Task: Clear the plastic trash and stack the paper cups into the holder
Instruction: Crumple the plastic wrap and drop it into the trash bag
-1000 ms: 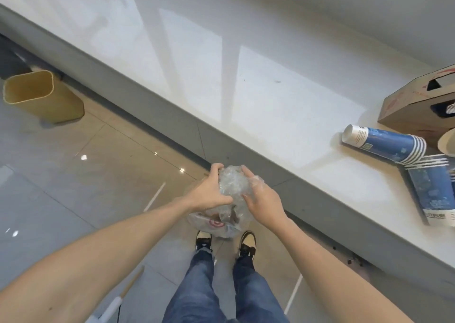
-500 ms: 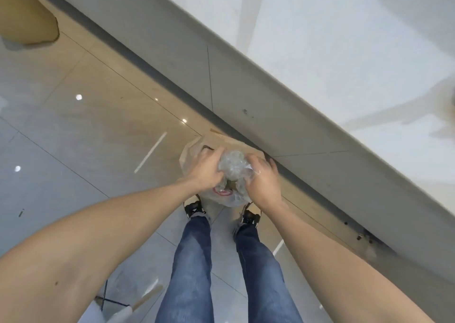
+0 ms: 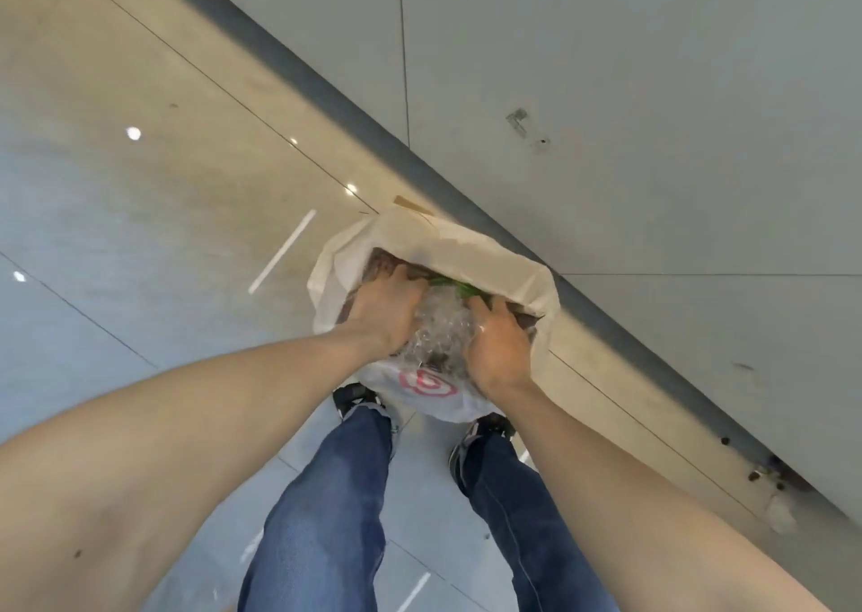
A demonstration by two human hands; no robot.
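At frame centre, the left hand [image 3: 389,310] and right hand [image 3: 497,343] clasp a crumpled clear plastic wad [image 3: 438,331] between them, inside the mouth of a white-lined bin [image 3: 490,257] on the floor.

We have one view, from the head, facing steeply down. Near are both forearms and the legs [image 3: 326,509]; the floor [image 3: 140,219] lies left, the counter front [image 3: 653,145] far right.

Plastic wad [image 3: 441,327] in bin [image 3: 471,250], btwn hands.
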